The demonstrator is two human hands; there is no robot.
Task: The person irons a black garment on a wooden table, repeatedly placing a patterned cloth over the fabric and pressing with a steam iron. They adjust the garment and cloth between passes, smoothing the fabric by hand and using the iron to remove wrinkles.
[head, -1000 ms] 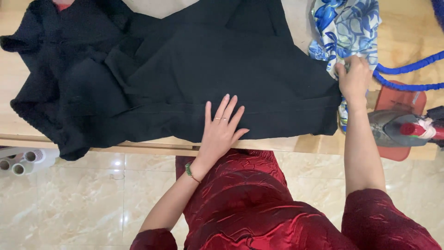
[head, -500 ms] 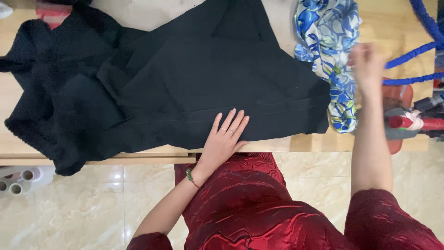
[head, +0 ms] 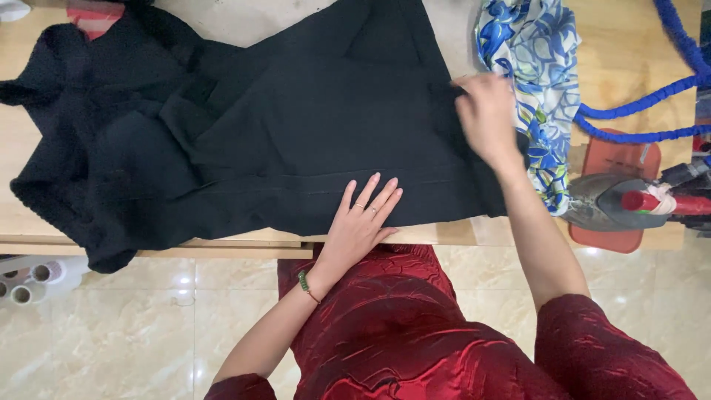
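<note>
Nearest the camera, the person's dark red crinkled satin garment fills the lower frame above a glossy cream marble-tile floor. At the far left edge of the floor, a few small white thread spools lie in a cluster.

The left hand, with a green bead bracelet at the wrist, lies flat with fingers spread on the near hem of a large black fabric garment; it presses down and grasps nothing. The garment is spread over a light wooden table, its rumpled left part hanging over the near edge.

Farther right, the right hand rests on the garment's right edge, blurred; whether it pinches the cloth cannot be told. Just beside it lies a blue-and-white patterned silky cloth. To the right, a grey steam iron with a red handle sits on a red rectangular mat, and a blue braided hose curves across the tabletop behind it.
</note>
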